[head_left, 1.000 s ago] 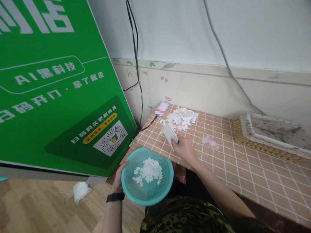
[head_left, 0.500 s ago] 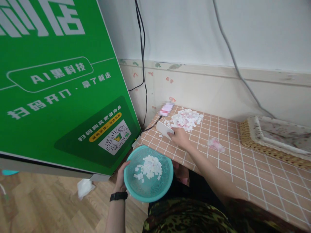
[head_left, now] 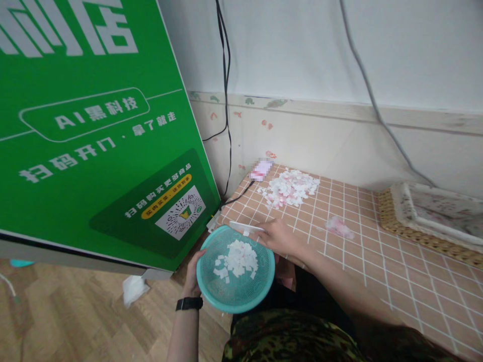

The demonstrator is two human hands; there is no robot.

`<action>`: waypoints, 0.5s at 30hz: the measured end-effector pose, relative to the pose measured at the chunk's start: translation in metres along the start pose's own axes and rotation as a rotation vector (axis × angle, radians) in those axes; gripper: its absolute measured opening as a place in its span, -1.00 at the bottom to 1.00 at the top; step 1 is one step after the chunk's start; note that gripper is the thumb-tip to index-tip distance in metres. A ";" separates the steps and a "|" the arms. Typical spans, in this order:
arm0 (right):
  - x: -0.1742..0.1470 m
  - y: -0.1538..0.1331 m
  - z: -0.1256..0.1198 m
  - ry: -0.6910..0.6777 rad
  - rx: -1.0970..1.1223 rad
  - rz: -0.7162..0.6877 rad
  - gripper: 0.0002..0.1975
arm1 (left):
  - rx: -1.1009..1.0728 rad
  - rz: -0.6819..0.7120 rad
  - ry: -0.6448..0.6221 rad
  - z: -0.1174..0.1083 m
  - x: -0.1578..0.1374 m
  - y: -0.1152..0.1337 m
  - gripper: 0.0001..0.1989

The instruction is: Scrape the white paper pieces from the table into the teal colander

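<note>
My left hand (head_left: 193, 274) is closed on the left rim of a round turquoise plastic colander (head_left: 266, 289), held below the table's front edge. Small white paper pieces (head_left: 239, 259) lie in a heap inside it. In my right hand (head_left: 279, 236) is a flat white scraper (head_left: 245, 227), now seen nearly edge-on at the colander's far rim. A white scrap shows just under the scraper. Farther back on the table, a pile of white and pinkish paper pieces (head_left: 292, 187) is spread out.
The table (head_left: 362, 251) has a brown checked cover. On it are a phone (head_left: 261, 170) with a cable, a crumpled pinkish tissue (head_left: 339, 227) and a lined wicker basket (head_left: 388, 206). A green cabinet (head_left: 94, 176) stands at the left. A white bag (head_left: 135, 290) lies on the floor.
My right hand has drawn the scraper from near the pile towards me, to the colander's rim, and turned it edge-on. The colander stays in my left hand.
</note>
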State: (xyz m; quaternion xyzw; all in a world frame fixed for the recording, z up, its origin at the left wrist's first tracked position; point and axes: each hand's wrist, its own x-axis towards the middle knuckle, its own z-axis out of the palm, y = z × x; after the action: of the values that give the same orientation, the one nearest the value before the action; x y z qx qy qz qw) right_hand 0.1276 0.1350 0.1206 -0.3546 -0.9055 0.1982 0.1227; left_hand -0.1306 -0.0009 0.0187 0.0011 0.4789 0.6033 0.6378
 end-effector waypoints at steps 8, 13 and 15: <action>0.026 0.018 -0.010 0.182 -0.178 0.290 -0.71 | -0.009 0.003 -0.013 0.003 0.000 -0.001 -0.83; 0.027 0.013 -0.008 0.051 -0.209 0.139 -0.74 | -0.027 0.001 0.001 0.005 -0.002 -0.002 -0.85; 0.016 0.006 -0.004 -0.001 -0.148 0.045 -0.73 | -0.028 0.002 -0.003 0.006 -0.001 -0.002 -0.86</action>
State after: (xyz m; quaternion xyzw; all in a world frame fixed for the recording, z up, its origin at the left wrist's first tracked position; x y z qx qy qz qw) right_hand 0.1209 0.1515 0.1228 -0.3828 -0.9096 0.1334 0.0913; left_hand -0.1253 0.0007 0.0213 -0.0065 0.4692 0.6106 0.6380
